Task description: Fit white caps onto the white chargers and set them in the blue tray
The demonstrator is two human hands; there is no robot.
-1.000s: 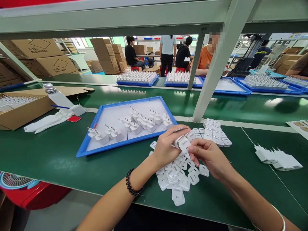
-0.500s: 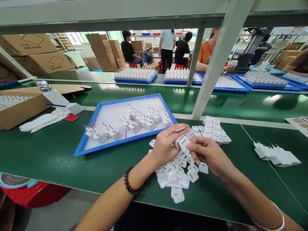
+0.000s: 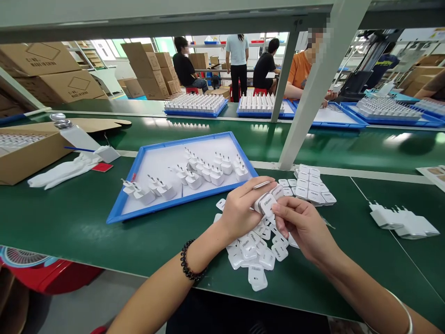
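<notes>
My left hand (image 3: 241, 208) is curled round a white charger plug (image 3: 267, 202) and also holds a thin metal tool between its fingers. My right hand (image 3: 304, 225) pinches the front of the same plug, thumb and fingers closed on it. Both hands hover above a loose heap of white charger covers (image 3: 255, 250) on the green bench. Just behind the hands lies a blue-rimmed tray (image 3: 139, 160) with several white plugs (image 3: 208, 171) standing on it prongs up.
A neat block of white covers (image 3: 313, 185) lies right of the tray by a slanted grey post (image 3: 306, 102). More plugs (image 3: 403, 222) lie at the right. An open cardboard box (image 3: 31, 148) and white cloth (image 3: 62, 171) are at the left. People work at the far bench.
Both hands stay on the plug with only small finger shifts. The view has tilted slightly, so everything sits a little higher and left.
</notes>
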